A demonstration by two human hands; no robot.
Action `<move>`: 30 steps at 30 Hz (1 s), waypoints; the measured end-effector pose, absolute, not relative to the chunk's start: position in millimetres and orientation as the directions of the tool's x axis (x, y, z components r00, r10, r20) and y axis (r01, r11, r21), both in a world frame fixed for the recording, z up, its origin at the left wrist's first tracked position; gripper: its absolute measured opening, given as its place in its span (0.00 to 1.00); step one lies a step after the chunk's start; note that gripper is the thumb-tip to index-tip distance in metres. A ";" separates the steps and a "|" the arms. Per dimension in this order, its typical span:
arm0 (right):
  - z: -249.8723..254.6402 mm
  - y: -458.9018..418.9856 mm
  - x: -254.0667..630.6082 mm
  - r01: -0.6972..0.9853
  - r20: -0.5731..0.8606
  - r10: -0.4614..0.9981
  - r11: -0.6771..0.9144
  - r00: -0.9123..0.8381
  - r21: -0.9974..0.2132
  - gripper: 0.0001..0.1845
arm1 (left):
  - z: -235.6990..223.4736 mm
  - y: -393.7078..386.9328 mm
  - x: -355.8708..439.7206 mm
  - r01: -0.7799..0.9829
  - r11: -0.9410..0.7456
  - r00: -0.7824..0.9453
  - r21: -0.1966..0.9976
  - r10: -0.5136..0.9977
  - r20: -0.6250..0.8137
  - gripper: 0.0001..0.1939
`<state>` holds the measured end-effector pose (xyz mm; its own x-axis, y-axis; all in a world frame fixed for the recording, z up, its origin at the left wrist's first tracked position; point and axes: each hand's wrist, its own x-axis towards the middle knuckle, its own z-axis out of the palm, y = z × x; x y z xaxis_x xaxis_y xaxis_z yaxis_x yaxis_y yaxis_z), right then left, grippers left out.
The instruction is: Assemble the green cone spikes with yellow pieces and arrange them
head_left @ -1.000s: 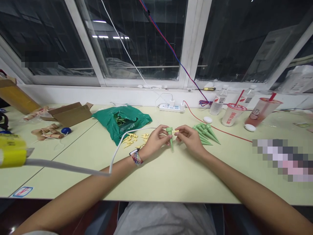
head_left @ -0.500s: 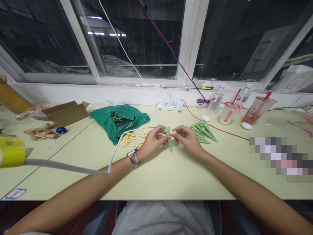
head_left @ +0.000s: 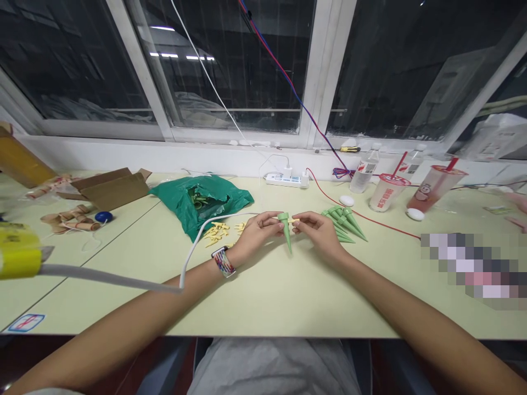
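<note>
Between the fingers of my left hand [head_left: 256,237] is a green plastic spike [head_left: 285,230], its cap up and its tip pointing down. My right hand [head_left: 320,233] pinches a small yellow plastic piece [head_left: 293,220] against the side of the spike's cap; whether it sits inside the cap I cannot tell. Just beyond my right hand lies a pile of similar green spikes [head_left: 346,220]. Several loose yellow pieces [head_left: 214,233] are scattered left of my left hand, some hidden behind it.
A torn green bag [head_left: 175,204] with green parts inside lies at the back left. A white cable [head_left: 189,258] loops across the left forearm. Cups [head_left: 387,193], a bottle [head_left: 363,171] and white egg-shaped objects [head_left: 415,214] stand at the right. A power strip [head_left: 286,180] lies behind.
The spike has turned slightly in my left hand, with its cap showing more fully. My right hand still pinches the yellow piece beside the cap. The camera view has shifted a little.
</note>
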<state>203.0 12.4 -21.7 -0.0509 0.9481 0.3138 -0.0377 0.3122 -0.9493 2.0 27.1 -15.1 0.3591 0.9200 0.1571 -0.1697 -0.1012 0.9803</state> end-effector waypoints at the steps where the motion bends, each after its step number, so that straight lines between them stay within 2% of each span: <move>1: -21.7 12.2 202.9 -0.050 0.317 0.947 0.315 -0.046 -0.948 0.21 | -15.4 27.6 2.0 -0.205 -0.073 0.362 0.976 0.921 0.145 0.23; 4: -21.7 10.9 202.3 -0.064 0.333 0.943 0.331 -0.025 -0.941 0.20 | -14.9 27.7 1.5 -0.279 -0.019 0.374 0.960 0.919 0.126 0.22; 10: -19.5 8.3 203.3 -0.011 0.337 0.941 0.337 -0.022 -0.942 0.18 | -15.2 30.3 -2.4 -0.272 -0.020 0.402 0.962 0.906 0.133 0.22; 30: -18.6 6.0 207.5 0.003 0.298 0.947 0.300 -0.117 -0.954 0.20 | -15.4 31.6 -5.3 -0.083 -0.153 0.454 0.985 0.874 0.174 0.23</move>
<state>207.5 6.0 -18.6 -0.1170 0.9474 0.2978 0.0026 0.3001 -0.9539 -5.3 31.6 -15.4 0.4536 0.8740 0.1743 -0.0831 -0.1533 0.9847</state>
